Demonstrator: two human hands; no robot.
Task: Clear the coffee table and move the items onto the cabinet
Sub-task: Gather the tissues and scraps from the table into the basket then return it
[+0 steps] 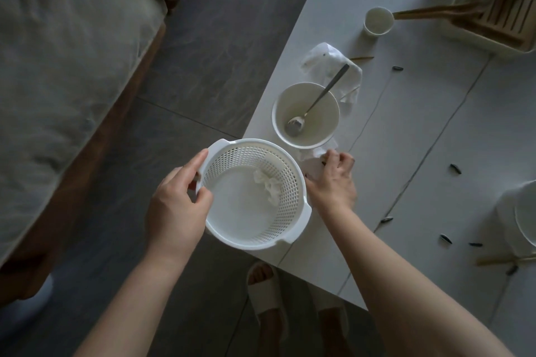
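Observation:
My left hand [177, 203] grips the left rim of a white perforated basket [232, 211], held at the near corner of the white coffee table [406, 113]. A crumpled tissue [268, 185] lies inside the basket. My right hand [333, 180] pinches a white tissue [311, 158] lying flat on the table beside the basket, just below a white bowl [290, 139]. A metal spoon [316, 100] leans in the bowl. Another crumpled tissue [324, 61] lies behind the bowl.
A white cup [377, 22] stands further back by a wooden rack tray [499, 29] with glasses. Dark seed shells [446, 239] and wooden sticks [504, 259] are scattered on the table. A white plate [525, 211] is at right. A sofa [63, 52] lies left across the floor.

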